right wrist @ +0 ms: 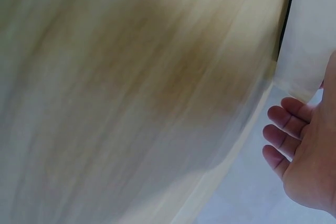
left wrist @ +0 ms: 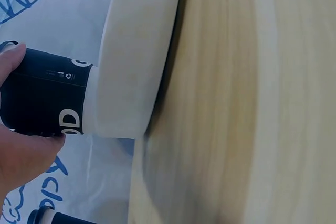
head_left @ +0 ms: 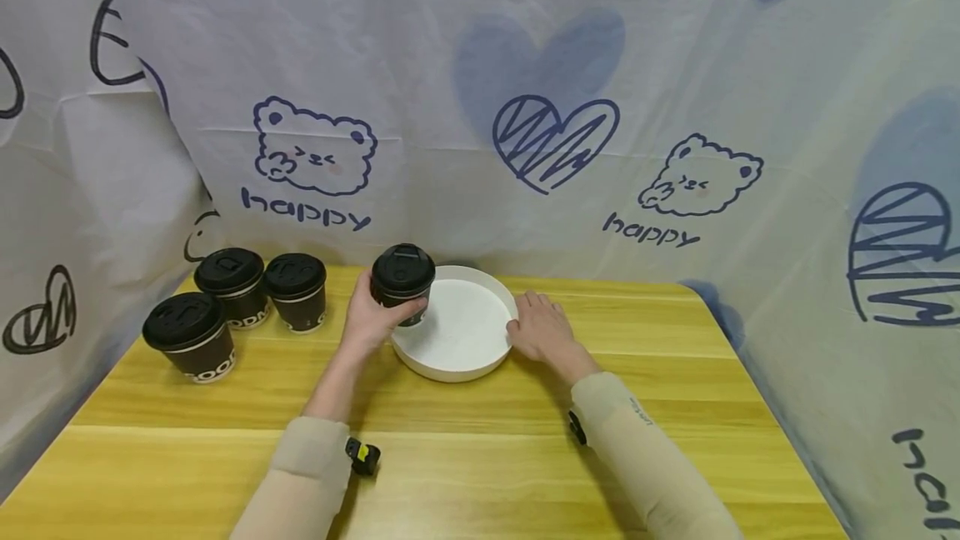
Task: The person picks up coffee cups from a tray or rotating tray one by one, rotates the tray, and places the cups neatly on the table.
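My left hand (head_left: 369,312) grips a black paper coffee cup (head_left: 405,277) with a black lid, fingers round its side. The cup is upright over the left part of a round white tray (head_left: 457,372). In the left wrist view the cup (left wrist: 44,93) shows white lettering, and its lower end is partly hidden by the tray wall (left wrist: 136,61). My right hand (head_left: 542,328) holds the tray's right rim, thumb at the edge. The right wrist view shows curled fingers (right wrist: 282,141) by the tray wall (right wrist: 304,35).
To the left stand several lidded black cups: one nearer me (head_left: 191,336), one behind it (head_left: 234,286) and one to its right (head_left: 297,292). The wooden table (head_left: 480,457) meets a printed cloth (head_left: 420,148) at the back and sides.
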Demonstrator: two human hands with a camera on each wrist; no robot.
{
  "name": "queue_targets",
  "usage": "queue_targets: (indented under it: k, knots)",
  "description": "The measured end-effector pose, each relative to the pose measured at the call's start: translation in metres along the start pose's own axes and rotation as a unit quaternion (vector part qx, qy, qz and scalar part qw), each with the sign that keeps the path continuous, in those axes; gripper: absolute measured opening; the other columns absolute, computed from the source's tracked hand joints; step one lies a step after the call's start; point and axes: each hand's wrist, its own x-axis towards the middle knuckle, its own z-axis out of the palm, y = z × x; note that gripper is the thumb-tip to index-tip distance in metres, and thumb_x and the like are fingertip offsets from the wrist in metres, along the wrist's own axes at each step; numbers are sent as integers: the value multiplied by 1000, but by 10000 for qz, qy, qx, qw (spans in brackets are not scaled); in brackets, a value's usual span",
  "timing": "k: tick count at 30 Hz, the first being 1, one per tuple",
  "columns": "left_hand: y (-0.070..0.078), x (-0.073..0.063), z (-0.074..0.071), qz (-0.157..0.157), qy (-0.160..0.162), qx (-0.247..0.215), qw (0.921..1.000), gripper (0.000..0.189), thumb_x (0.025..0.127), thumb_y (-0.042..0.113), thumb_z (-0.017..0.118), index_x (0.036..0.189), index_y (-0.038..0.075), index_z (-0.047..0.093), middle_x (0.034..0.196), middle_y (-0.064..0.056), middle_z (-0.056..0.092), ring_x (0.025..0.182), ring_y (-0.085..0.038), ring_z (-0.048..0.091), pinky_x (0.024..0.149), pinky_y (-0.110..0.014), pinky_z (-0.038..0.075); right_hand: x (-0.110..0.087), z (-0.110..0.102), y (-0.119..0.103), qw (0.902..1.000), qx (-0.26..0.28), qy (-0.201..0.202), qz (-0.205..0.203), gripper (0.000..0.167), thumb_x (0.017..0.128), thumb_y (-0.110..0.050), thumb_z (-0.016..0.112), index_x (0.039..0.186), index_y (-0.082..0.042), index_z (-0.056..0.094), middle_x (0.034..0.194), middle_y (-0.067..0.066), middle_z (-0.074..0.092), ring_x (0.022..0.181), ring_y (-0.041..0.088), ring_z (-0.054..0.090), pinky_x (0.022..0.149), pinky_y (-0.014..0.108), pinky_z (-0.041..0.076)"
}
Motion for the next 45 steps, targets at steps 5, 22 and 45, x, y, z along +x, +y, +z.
queue_targets:
  k: [5, 22, 45]
  knots:
    - [4, -5, -4, 52, 68, 61, 9999, 93, 79, 14, 90, 153, 1, 35, 153, -20, 46, 142, -36, 42, 124, -51, 27, -2, -1, -1, 10000, -31, -22, 18, 47, 103, -28, 46, 140, -1, 53, 137, 14, 54, 126, 35, 48, 101, 50, 41]
    - [15, -27, -45, 95, 128, 693, 9975, 96, 82, 20, 89, 156, 0, 31, 154, -22, 44, 144, -37, 39, 123, -53, 28, -1, -6, -2, 9999, -7, -131, 43, 49, 104, -29, 45, 144, -1, 50, 140, 15, 52, 128, 34, 46, 105, 51, 39]
    - [8, -61, -91, -90, 240, 665, 9975, 99, 84, 10, 85, 158, -5, 21, 154, -28, 38, 141, -42, 40, 120, -56, 30, -3, -5, -3, 9998, 128, -158, 30, 48, 103, -28, 46, 141, 0, 51, 135, 15, 53, 124, 34, 47, 102, 50, 40]
